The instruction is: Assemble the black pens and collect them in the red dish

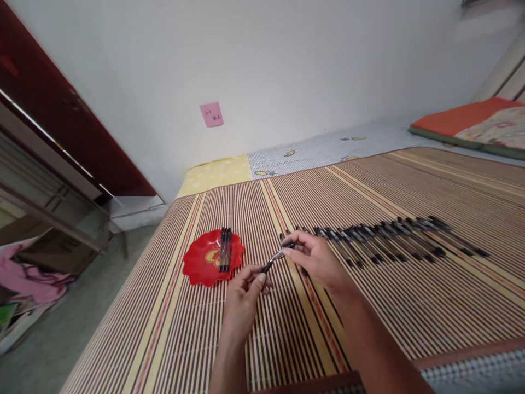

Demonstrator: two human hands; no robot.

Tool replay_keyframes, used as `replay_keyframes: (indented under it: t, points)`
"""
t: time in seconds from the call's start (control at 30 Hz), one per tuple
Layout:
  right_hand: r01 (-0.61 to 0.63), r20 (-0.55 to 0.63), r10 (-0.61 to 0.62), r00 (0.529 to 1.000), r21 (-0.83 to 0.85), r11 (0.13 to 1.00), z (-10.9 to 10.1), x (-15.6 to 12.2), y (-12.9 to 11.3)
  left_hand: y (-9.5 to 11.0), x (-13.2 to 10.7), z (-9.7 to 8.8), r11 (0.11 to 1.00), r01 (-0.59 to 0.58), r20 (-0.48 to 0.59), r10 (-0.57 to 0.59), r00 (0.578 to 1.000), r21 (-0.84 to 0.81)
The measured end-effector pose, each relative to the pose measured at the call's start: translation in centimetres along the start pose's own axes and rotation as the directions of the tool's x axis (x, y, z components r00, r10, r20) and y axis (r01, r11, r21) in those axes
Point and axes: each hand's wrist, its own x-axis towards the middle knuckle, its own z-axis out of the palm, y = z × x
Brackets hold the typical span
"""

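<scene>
1. Wall (287,54): a pale, bare plane that closes the far side of the scene. It meets the bed along a straight line.
2. Bamboo mat (410,306): a striped cover over most of the bed. Its left edge runs diagonally along the drop to the floor, and its far edge stops short of the wall. Wide bare stretches lie in front of the hands and to the right of them.
3. Cabinet (61,120): dark red, standing at the left, well apart from the bed.
4. Floor (61,350): a grey strip between the cabinet and the mat's left edge.
5. Sheet (320,150): a checked and yellow band showing between the mat's far edge and the wall.
6. Cushion (463,117): orange-topped, lying at the far right corner of the bed.
7. Row of pens (389,238): dark pens laid side by side on the mat, running from beside the right hand towards the right.
8. Red plate (197,268): scalloped rim, lying near the mat's left edge and just left of the hands. Three pens (224,249) lie parallel across it.
9. Right hand (315,257): fingers pressed together, pinching the upper end of the pen.
10. Left hand (244,298): thumb and forefinger pinching the lower, dark end of the pen.
11. Pen (275,258): held above the mat between the two hands and tilted. A silvery section shows at its middle.
12. Pink note (211,114): stuck on the wall, with bare wall all around it.
</scene>
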Motion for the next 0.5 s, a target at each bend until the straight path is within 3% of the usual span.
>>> replay_keyframes:
  t: [0.27,0.5]
  points:
    - [-0.025,0.157,0.038,0.987,-0.085,0.996,0.2,-0.4,-0.9,-0.6,-0.2,-0.1,0.997,-0.049,0.036,0.048,0.998,0.053]
    - [-0.081,0.219,0.082,0.972,-0.012,0.997,1.5,-0.2,0.6,-0.2,-0.4,1.0,0.999,-0.016,0.022,0.017,1.0,-0.032]
